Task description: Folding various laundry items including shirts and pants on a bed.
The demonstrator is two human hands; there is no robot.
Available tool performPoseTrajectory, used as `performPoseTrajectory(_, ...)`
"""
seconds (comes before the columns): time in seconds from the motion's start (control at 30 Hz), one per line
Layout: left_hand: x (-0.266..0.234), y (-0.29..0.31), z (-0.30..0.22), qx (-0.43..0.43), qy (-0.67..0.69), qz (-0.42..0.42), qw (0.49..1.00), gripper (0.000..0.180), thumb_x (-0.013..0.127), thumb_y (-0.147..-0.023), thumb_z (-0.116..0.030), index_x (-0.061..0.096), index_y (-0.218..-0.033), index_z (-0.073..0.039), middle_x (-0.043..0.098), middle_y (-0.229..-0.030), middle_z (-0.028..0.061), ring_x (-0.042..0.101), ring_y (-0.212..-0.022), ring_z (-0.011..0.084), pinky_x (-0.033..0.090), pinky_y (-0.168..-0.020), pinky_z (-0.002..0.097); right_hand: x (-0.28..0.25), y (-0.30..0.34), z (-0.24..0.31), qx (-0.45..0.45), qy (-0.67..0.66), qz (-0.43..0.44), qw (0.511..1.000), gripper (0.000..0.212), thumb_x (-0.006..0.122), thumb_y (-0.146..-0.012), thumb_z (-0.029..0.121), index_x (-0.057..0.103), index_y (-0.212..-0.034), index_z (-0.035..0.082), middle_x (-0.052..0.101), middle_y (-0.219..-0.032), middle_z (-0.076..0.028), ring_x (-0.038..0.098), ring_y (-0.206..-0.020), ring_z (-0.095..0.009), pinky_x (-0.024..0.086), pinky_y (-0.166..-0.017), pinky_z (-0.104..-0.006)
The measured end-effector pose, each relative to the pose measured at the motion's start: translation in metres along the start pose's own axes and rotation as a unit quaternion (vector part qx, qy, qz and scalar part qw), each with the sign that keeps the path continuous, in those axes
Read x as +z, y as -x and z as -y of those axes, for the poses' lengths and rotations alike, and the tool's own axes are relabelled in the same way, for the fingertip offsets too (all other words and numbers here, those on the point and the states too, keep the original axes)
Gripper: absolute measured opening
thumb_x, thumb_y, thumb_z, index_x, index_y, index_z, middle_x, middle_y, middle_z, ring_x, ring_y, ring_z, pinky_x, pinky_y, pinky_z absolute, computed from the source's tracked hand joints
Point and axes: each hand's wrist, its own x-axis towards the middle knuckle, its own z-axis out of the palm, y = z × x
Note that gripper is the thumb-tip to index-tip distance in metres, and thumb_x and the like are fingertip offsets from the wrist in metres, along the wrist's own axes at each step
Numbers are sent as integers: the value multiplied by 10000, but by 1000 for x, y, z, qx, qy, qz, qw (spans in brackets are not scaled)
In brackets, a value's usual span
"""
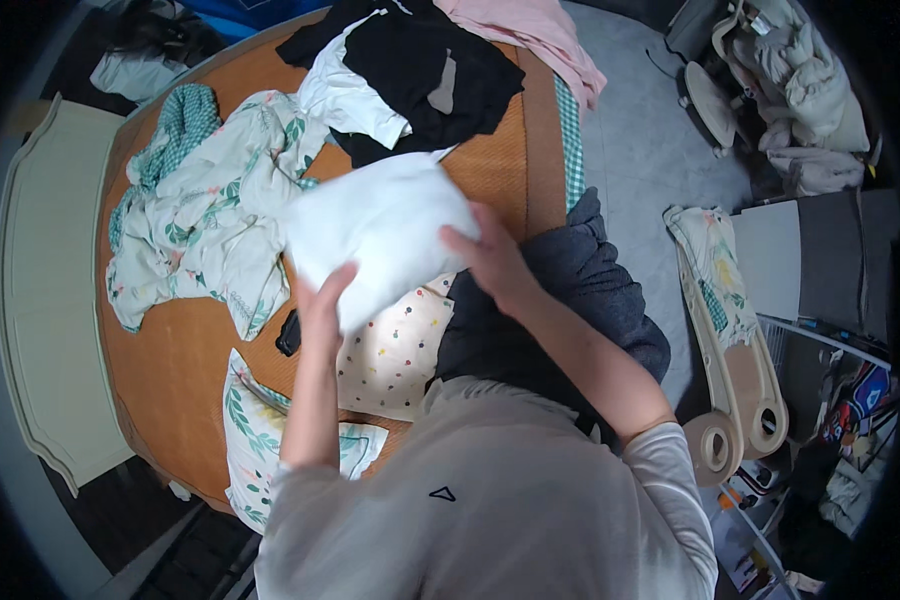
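Observation:
A plump white pillow [385, 220], slightly blurred, is held up between my two hands above the bed. My left hand [323, 298] grips its near left edge, thumb on top. On the right edge my right hand [488, 250] is closed, fingers partly hidden. Below the pillow lies a cream cloth piece [398, 350] with small coloured dots, partly covered by it; I cannot tell whether it is a pillowcase. A floral pillow [248, 440] rests beside my left forearm. Close to my left wrist is a small black object [289, 333].
A brown woven mat [170, 370] covers the bed. Crumpled floral bedding [215, 215] lies left, black clothes [470, 100] and a white garment [345, 95] at the far side, pink cloth [540, 35] at the far right corner. A cream headboard [55, 290] stands left; a chair-like piece [735, 380] stands right.

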Motion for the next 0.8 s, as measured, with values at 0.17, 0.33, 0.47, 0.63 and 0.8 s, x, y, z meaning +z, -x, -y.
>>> performPoseTrajectory(0.17, -68, 105, 88, 57, 86, -219, 970, 715, 597, -829, -112, 265, -1439, 57, 372, -1441, 230, 443, -1273, 327, 362, -1064, 419, 59, 14, -39, -143, 71, 161, 974, 541, 663, -879, 263, 446, -1299, 1, 572, -1175, -182, 583, -1076, -275, 480, -886, -367)
performPoseTrajectory(0.33, -127, 150, 269, -76, 20, -302, 950, 729, 673, -885, -247, 292, -1426, 58, 432, -1406, 171, 460, -1225, 296, 387, -1028, 383, 60, 24, -90, -232, 473, 91, 845, 534, 619, -899, 252, 433, -1348, 30, 531, -1214, -199, 544, -1122, -327, 445, -940, -382)
performPoseTrajectory(0.47, -107, 150, 226, -161, 43, -403, 900, 584, 685, -870, -290, 456, -1273, 64, 527, -1245, 190, 520, -1089, 254, 454, -899, 360, 13, 37, -74, -259, 402, 178, 860, 455, 596, -903, 274, 522, -1290, 47, 603, -1019, -178, 596, -965, -332, 447, -890, -421)
performPoseTrajectory(0.63, -161, 79, 160, 192, -255, -464, 826, 360, 621, -901, -163, 502, -1162, 54, 528, -1111, 108, 509, -995, 186, 420, -838, 316, -4, 107, 88, -531, 244, 201, 786, 87, 625, -767, 168, 671, -801, 102, 566, -731, -58, 600, -705, -214, 516, -772, -400)
performPoseTrajectory(0.8, -93, -103, 78, 173, -77, -190, 963, 245, 585, -934, -127, 518, -1153, -38, 530, -1107, 46, 518, -1024, 157, 437, -886, 288, -13, 165, 171, -562, 122, 236, 783, 88, 573, -779, 14, 634, -835, 43, 530, -688, -47, 579, -637, -174, 552, -686, -347)
